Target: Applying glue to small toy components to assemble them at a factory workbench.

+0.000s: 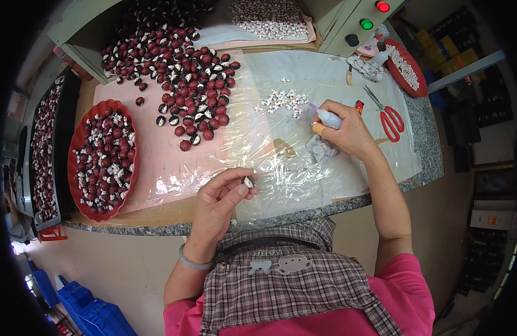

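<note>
My left hand (218, 196) is closed above the table's front edge, pinching a small round black-and-white piece (248, 182) between thumb and fingers. Farther right, my right hand (353, 131) wraps around a small translucent squeeze bottle (329, 119); its pinkish nozzle tip points left, toward a loose cluster of small white pieces (283, 102). A tan cover (318, 128) sits on one right finger. Just below that hand lies a crumpled white tissue (321, 150). Dark red, black and white balls (205, 92) are heaped at the back left.
Clear plastic sheeting (258, 196) covers the table. On the left stand a red scalloped tray (75, 162) of balls and white bits and a black tray (55, 204). Red-handled scissors (391, 122) and a red dish (418, 75) lie right. A cabinet (82, 53) borders the back.
</note>
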The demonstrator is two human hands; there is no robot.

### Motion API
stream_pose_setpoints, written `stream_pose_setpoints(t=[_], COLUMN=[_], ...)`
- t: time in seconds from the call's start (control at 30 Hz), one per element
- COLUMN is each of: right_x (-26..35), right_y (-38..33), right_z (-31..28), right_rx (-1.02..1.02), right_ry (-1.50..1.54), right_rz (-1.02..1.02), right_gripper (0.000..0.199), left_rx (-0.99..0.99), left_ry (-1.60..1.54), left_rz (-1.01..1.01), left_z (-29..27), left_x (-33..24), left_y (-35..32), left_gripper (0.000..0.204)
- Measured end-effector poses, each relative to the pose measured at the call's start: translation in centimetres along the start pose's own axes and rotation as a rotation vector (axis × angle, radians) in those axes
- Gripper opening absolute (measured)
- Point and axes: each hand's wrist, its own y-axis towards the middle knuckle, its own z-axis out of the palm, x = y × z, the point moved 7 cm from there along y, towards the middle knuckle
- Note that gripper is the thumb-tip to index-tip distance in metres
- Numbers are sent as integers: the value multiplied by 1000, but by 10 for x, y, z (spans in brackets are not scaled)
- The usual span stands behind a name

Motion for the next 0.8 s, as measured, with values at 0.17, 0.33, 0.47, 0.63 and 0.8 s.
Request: stream_pose_setpoints(t=[0.17, 0.33, 0.47, 0.63, 0.8], right_x=[14, 37, 39, 55, 60], right_y=[-13, -28, -38, -53, -59], right_z=[21, 54, 73, 81, 88], right_rx=[86, 201, 214, 154, 109], right_ry=[483, 846, 842, 768, 716], right_rz=[76, 116, 94, 84, 75], right_gripper=[12, 16, 17, 12, 10], left_rx=[-3, -36, -38, -44, -37], left_ry=[55, 81, 81, 117, 203], left_rz=[2, 17, 26, 40, 80], left_z=[3, 9, 9, 6, 9], left_x=[-2, -4, -2, -1, -4], left_y=[-1, 0, 2, 1, -2], left_gripper=[30, 30, 28, 28, 29])
